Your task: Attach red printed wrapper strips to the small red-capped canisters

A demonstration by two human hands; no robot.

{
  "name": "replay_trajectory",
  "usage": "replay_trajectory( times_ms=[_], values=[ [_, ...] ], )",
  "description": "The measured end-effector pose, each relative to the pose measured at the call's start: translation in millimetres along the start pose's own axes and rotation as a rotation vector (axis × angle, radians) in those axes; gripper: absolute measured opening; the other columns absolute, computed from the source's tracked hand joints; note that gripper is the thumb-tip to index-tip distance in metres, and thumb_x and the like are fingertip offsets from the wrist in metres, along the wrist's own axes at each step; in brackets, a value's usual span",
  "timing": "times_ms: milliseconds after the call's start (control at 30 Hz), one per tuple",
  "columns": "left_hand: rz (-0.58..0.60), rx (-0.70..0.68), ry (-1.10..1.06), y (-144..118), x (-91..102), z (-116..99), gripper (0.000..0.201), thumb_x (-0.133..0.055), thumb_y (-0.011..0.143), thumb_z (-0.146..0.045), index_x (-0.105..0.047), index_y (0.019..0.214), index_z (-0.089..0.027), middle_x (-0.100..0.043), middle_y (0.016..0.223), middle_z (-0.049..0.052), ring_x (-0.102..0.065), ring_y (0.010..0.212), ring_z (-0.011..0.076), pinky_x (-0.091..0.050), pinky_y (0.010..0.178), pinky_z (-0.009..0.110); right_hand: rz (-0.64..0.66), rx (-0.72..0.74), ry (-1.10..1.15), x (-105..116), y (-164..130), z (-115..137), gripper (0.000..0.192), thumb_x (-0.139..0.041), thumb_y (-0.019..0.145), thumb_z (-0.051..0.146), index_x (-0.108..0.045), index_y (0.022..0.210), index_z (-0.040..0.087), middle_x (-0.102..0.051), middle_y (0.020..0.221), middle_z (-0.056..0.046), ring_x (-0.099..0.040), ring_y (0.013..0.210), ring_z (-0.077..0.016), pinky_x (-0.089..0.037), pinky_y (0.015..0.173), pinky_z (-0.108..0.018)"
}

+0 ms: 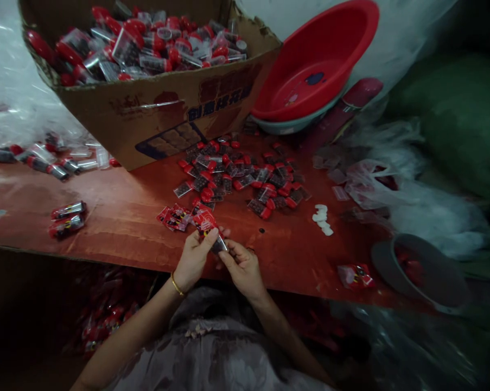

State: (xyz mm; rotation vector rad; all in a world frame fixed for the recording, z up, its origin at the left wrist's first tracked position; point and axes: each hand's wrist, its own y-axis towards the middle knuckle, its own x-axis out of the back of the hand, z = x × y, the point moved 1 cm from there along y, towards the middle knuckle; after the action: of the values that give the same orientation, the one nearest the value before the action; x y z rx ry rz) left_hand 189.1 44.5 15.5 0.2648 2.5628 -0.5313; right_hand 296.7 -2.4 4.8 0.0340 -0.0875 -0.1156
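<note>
Near the table's front edge, my left hand point(191, 259) pinches a small clear container point(219, 245) with dark contents and a red printed wrapper point(204, 220) at its upper end. My right hand point(245, 267) grips the lower end of the same container between thumb and fingers. How far the wrapper covers the container is partly hidden by my fingers. Just left of it lies a small stack of flat red printed wrappers point(175, 217). Beyond my hands spreads a pile of small clear red-capped containers point(236, 174) with dark contents.
A cardboard box point(163, 117) full of red-capped containers stands behind. Two wrapped containers point(68, 219) lie at left. Toward the right are a tilted red basin point(305, 70), white pieces point(322, 220), a grey bowl point(421, 271), a red printed packet point(355, 276) and plastic bags point(427, 201).
</note>
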Motion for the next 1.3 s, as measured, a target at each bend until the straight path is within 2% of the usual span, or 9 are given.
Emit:
replay_trajectory(
  times_ms=[300,433,533,633,767,867,933,1067,1300],
  values=[
    [-0.057,0.056,-0.04,-6,10.6,2,0.042,-0.075,0.057,-0.049,-0.068,0.077,-0.012,-0.071,0.078,0.007,-0.065,0.072,0.0166,-0.048,0.057,0.022,-0.059,0.034,-0.101,-19,15,-11,0.027,-0.059,0.079,0.037,-0.053,0.059,0.02,-0.056,0.049,0.005,-0.052,0.043,-0.0091,-0.043,0.046,-0.02],
    [-0.148,-0.063,0.081,-2,47.2,-29,0.042,-0.072,0.062,-0.049,-0.067,0.083,-0.013,-0.07,0.079,0.006,-0.064,0.075,0.0175,-0.049,0.071,0.028,0.002,0.238,-0.472,-19,37,-6,0.02,-0.053,0.085,0.035,-0.064,0.079,0.019,-0.066,0.07,0.0,-0.06,0.064,-0.0134,-0.048,0.064,-0.024],
    [-0.313,-0.168,0.441,3,102.3,-67,0.042,-0.068,0.065,-0.049,-0.066,0.083,-0.011,-0.069,0.076,0.007,-0.063,0.077,0.0202,-0.047,0.076,0.031,0.013,0.378,-0.833,-13,70,3,0.025,-0.048,0.088,0.027,-0.062,0.105,0.017,-0.066,0.105,-0.01,-0.058,0.097,-0.0218,-0.045,0.086,-0.033],
    [-0.658,-0.205,0.954,10,159.5,-109,0.037,-0.061,0.071,-0.047,-0.065,0.08,-0.012,-0.067,0.073,0.009,-0.063,0.084,0.0288,-0.045,0.077,0.038,0.063,0.424,-1.112,-7,106,4,0.046,-0.052,0.083,0.021,-0.048,0.128,0.016,-0.044,0.138,-0.013,-0.037,0.124,-0.0305,-0.033,0.1,-0.045],
    [-0.889,-0.136,1.528,17,190.8,-139,0.045,-0.054,0.076,-0.044,-0.061,0.102,-0.008,-0.065,0.1,0.02,-0.054,0.105,0.0424,-0.042,0.083,0.05,0.183,0.398,-1.233,3,126,-5,0.051,-0.052,0.084,0.026,-0.043,0.133,0.02,-0.042,0.139,-0.013,-0.037,0.123,-0.0319,-0.033,0.098,-0.048],
    [-0.955,-0.463,1.65,21,170.5,-129,0.063,-0.05,0.08,-0.044,-0.043,0.127,-0.003,-0.044,0.135,0.024,-0.034,0.127,0.0425,-0.03,0.098,0.054,0.16,0.405,-1.268,16,116,-14,0.046,-0.05,0.085,0.026,-0.046,0.131,0.021,-0.043,0.136,-0.014,-0.04,0.119,-0.031,-0.033,0.097,-0.047],
    [-0.721,-0.644,1.661,27,141.0,-107,0.056,-0.046,0.083,-0.045,-0.048,0.124,-0.007,-0.045,0.135,0.022,-0.036,0.128,0.0362,-0.028,0.102,0.05,0.132,0.407,-1.285,27,104,-19,0.044,-0.05,0.086,0.026,-0.048,0.129,0.022,-0.043,0.136,-0.014,-0.04,0.12,-0.0305,-0.033,0.098,-0.047],
    [-0.2,-0.655,1.656,41,71.0,-52,0.042,-0.052,0.078,-0.053,-0.068,0.089,-0.016,-0.059,0.12,0.018,-0.041,0.125,0.0346,-0.027,0.104,0.048,0.081,0.391,-1.29,43,88,-31,0.035,-0.049,0.087,0.025,-0.056,0.121,0.022,-0.039,0.14,-0.013,-0.032,0.129,-0.0314,-0.031,0.101,-0.05],
    [-0.07,-0.598,1.619,53,20.9,-2,0.048,-0.057,0.071,-0.06,-0.068,0.084,-0.015,-0.056,0.125,0.022,-0.036,0.128,0.0411,-0.02,0.105,0.057,0.096,0.376,-1.252,51,83,-44,0.05,-0.046,0.079,0.008,-0.052,0.127,0.023,-0.028,0.148,-0.012,-0.02,0.137,-0.0309,-0.027,0.104,-0.054]
  ],
)
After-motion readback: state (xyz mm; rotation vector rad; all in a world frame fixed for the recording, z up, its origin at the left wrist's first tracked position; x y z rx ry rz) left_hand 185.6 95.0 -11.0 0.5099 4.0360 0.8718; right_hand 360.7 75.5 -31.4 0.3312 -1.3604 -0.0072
